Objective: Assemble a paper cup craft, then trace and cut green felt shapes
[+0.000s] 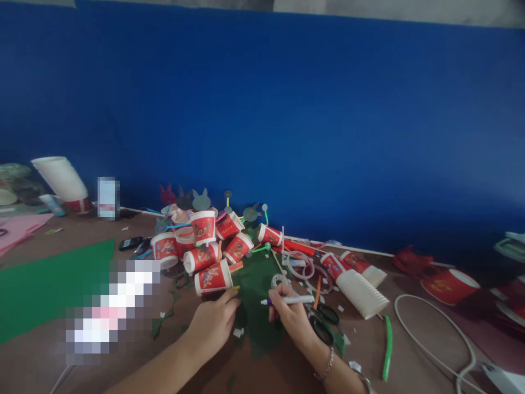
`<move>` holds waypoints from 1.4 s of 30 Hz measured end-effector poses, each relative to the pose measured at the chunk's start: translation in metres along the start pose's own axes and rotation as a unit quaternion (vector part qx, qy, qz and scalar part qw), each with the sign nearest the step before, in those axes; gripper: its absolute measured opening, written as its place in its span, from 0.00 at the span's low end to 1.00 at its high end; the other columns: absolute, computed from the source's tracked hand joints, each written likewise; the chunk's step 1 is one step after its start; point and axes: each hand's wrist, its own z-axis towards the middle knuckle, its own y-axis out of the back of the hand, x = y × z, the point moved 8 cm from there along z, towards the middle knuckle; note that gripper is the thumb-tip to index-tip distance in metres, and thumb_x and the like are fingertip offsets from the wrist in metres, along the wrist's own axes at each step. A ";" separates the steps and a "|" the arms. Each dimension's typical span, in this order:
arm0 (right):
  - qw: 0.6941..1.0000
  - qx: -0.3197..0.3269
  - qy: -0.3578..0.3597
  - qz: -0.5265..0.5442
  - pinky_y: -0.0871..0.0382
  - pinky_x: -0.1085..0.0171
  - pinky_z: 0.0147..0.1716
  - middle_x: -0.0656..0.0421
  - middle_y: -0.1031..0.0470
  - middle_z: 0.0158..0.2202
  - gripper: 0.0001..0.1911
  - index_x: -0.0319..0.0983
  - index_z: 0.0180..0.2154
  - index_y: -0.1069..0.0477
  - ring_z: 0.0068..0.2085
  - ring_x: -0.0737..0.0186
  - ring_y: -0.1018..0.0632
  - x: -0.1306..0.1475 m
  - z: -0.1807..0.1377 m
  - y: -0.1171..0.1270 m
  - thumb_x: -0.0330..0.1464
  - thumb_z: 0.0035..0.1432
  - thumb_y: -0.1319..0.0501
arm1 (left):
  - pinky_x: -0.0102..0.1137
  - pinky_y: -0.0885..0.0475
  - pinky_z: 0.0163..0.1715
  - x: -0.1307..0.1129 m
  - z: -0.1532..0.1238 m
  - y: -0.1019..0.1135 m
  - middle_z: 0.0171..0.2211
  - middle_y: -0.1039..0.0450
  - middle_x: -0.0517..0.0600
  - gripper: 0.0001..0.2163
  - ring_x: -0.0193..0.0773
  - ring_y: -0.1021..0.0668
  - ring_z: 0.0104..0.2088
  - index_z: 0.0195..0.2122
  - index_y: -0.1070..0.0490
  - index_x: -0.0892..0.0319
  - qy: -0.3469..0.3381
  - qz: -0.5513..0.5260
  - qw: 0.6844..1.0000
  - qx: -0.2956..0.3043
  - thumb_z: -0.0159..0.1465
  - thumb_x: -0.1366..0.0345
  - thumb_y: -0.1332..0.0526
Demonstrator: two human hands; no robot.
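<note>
Framing the hands [216, 320]: brown table [418, 353], blue wall [287, 120].

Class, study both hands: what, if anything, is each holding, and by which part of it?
The right hand holds a white marker near its purple end. Whether the left hand holds anything cannot be told.

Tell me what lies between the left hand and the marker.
In the head view, dark green paper lies between the left hand and the marker, with white scraps beside that hand.
</note>
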 end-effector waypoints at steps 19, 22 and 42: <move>0.986 0.010 0.014 -0.168 0.47 0.70 0.19 0.65 0.37 0.17 0.09 0.39 0.20 0.38 0.21 0.69 0.37 0.013 0.000 -0.011 0.34 0.48 0.42 | 0.37 0.24 0.39 0.003 -0.001 -0.003 0.57 0.36 0.52 0.14 0.44 0.21 0.42 0.50 0.33 0.55 0.007 -0.025 1.000 -0.007 0.64 0.62 0.49; 0.988 0.005 0.003 -0.157 0.46 0.70 0.19 0.65 0.36 0.16 0.09 0.40 0.19 0.39 0.20 0.69 0.37 0.012 0.000 -0.007 0.32 0.47 0.43 | 0.35 0.24 0.39 0.004 -0.001 -0.004 0.57 0.36 0.51 0.14 0.42 0.21 0.41 0.50 0.33 0.55 0.008 -0.017 1.000 -0.009 0.64 0.63 0.49; 0.979 0.017 0.033 -0.202 0.49 0.71 0.19 0.66 0.42 0.15 0.10 0.40 0.17 0.43 0.19 0.70 0.40 0.015 -0.004 -0.010 0.30 0.46 0.45 | 0.36 0.23 0.35 0.003 -0.001 -0.005 0.57 0.36 0.51 0.16 0.43 0.20 0.37 0.50 0.34 0.57 0.007 0.002 1.000 -0.015 0.62 0.60 0.47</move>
